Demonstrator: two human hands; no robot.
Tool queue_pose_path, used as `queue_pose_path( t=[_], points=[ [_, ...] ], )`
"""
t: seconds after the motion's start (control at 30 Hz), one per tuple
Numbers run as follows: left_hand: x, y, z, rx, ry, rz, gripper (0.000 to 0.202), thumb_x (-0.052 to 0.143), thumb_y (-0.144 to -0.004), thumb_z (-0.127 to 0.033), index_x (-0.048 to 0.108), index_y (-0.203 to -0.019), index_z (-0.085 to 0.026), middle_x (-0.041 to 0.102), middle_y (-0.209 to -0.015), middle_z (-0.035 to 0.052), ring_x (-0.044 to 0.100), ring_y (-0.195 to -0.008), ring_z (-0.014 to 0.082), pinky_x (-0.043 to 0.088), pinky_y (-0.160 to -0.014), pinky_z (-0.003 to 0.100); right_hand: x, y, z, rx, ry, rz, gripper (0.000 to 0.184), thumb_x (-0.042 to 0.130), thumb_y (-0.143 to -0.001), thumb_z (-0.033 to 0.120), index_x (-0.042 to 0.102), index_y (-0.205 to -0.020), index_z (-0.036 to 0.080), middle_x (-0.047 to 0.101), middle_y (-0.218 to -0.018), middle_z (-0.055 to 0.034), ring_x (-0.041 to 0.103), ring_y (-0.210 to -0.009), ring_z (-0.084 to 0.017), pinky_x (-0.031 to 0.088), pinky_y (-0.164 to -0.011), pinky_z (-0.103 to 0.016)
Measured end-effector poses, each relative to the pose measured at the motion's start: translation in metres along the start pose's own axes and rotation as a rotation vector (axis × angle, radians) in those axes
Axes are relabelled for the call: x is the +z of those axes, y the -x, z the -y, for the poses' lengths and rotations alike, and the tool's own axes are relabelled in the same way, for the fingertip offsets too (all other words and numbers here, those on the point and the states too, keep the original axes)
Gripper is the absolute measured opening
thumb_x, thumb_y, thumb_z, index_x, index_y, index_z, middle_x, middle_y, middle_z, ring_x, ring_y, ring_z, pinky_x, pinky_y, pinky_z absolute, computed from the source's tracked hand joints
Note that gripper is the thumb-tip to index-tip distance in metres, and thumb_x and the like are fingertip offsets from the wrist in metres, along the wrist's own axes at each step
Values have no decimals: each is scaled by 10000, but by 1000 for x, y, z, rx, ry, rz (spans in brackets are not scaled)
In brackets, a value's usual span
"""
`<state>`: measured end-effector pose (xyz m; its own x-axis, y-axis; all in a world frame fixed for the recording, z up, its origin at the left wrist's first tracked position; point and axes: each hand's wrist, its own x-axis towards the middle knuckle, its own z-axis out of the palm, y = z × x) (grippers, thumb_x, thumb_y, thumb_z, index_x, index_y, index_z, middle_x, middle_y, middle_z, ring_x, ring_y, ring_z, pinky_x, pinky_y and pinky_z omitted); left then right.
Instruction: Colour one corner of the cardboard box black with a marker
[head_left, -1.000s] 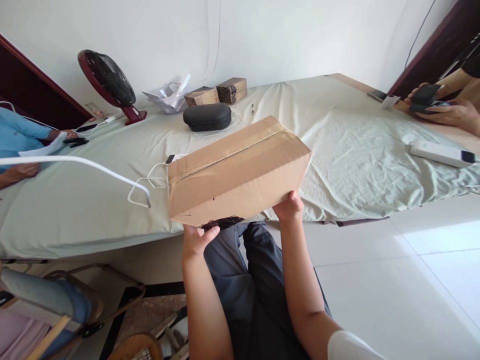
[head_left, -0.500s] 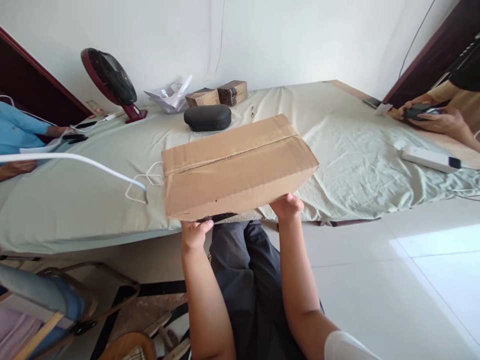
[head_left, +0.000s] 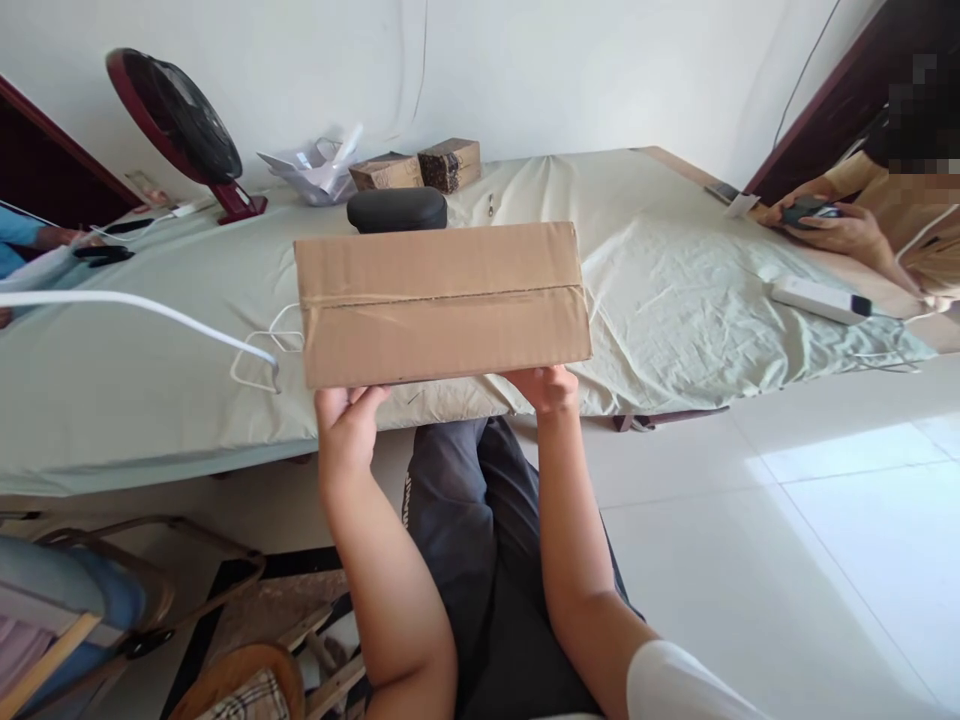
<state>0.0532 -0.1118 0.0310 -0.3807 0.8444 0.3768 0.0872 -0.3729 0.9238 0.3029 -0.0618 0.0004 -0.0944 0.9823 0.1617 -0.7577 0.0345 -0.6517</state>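
Note:
A taped brown cardboard box (head_left: pixel 441 303) is held up in front of me above the near edge of the cloth-covered table (head_left: pixel 675 270). My left hand (head_left: pixel 346 420) grips its lower left edge from beneath, fingers curled under. My right hand (head_left: pixel 546 386) holds the lower right edge the same way. The box's taped top face is turned toward me, nearly square to my view. My dark-trousered legs show below it.
Behind the box lie a black case (head_left: pixel 396 209), two small brown boxes (head_left: pixel 420 167), crumpled white packaging (head_left: pixel 311 172) and a red fan (head_left: pixel 176 122). A white cable (head_left: pixel 150 310) crosses the left. A white power strip (head_left: pixel 817 298) lies right. Other people's hands are at both table ends. Chairs stand lower left.
The box has been tilted and levelled, so its top face now faces me squarely. My view has shifted slightly right and down.

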Motion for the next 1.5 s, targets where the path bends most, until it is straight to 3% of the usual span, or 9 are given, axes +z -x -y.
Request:
queue_pose_path(
  t=[0.23,0.33,0.43,0.6,0.8,1.03,1.13,1.33,1.5],
  points=[
    [-4,-6,-23,102,22,113,688,799,-718,-101,663,-1358,-317,692,-1469,39,617,-1460,265,508,-1247,387,3,-5,-8,2,78,6,552,810,-515,403,697,-1055,376,778,-1127,-3,735,-1088,-313,649,-942,-562],
    [-11,1,-43,220,59,269,937,845,-745,-111,494,-1571,-379,450,-1738,-31,365,-1661,250,376,-1351,397,4,-5,-9,-22,69,66,525,755,-544,355,690,-1064,360,771,-1136,-10,751,-1107,-302,653,-955,-558],
    [-17,13,-53,264,102,285,1066,862,-833,-151,293,-1700,-398,184,-1853,-62,196,-1721,244,284,-1391,417,2,-1,-12,-33,31,90,542,722,-569,311,711,-1109,342,770,-1262,-29,743,-1202,-303,657,-946,-523],
    [-21,26,-42,191,84,215,982,899,-832,-188,424,-1654,-438,374,-1781,-63,267,-1700,289,327,-1385,417,-5,2,-23,28,-35,64,637,771,-547,314,726,-1182,339,672,-1530,-16,744,-1221,-306,668,-925,-491],
    [-13,31,-23,141,27,161,948,942,-771,-277,482,-1591,-404,441,-1729,40,368,-1653,350,418,-1325,491,-11,8,-42,52,-28,-32,570,889,-501,578,754,-991,320,829,-1048,-37,777,-1120,-297,633,-999,-485],
    [-5,36,-10,9,-102,255,942,903,-826,-374,399,-1621,-349,422,-1727,130,491,-1575,343,527,-1226,497,-29,11,-52,126,252,18,646,1006,-419,613,797,-928,276,834,-906,-17,794,-922,-309,649,-952,-513],
    [-7,31,-8,-2,-164,292,902,862,-877,-425,377,-1635,-366,471,-1696,137,550,-1526,350,565,-1178,538,-34,5,-48,66,348,30,643,1027,-417,612,797,-902,258,823,-946,-35,779,-1011,-318,618,-1022,-495],
    [-4,21,-23,146,-474,340,788,799,-931,-421,461,-1640,-358,335,-1798,102,330,-1671,359,379,-1330,551,-31,-1,-22,-97,584,129,650,972,-556,703,775,-967,240,798,-1034,-72,751,-1081,-326,585,-1084,-508],
    [10,28,-20,134,-344,325,799,918,-785,-475,610,-1472,-208,665,-1486,171,631,-1428,374,522,-1220,531,-14,4,9,-67,628,348,656,1002,-618,550,743,-1131,235,781,-1215,-90,736,-1207,-349,624,-1038,-474]
  ],
)
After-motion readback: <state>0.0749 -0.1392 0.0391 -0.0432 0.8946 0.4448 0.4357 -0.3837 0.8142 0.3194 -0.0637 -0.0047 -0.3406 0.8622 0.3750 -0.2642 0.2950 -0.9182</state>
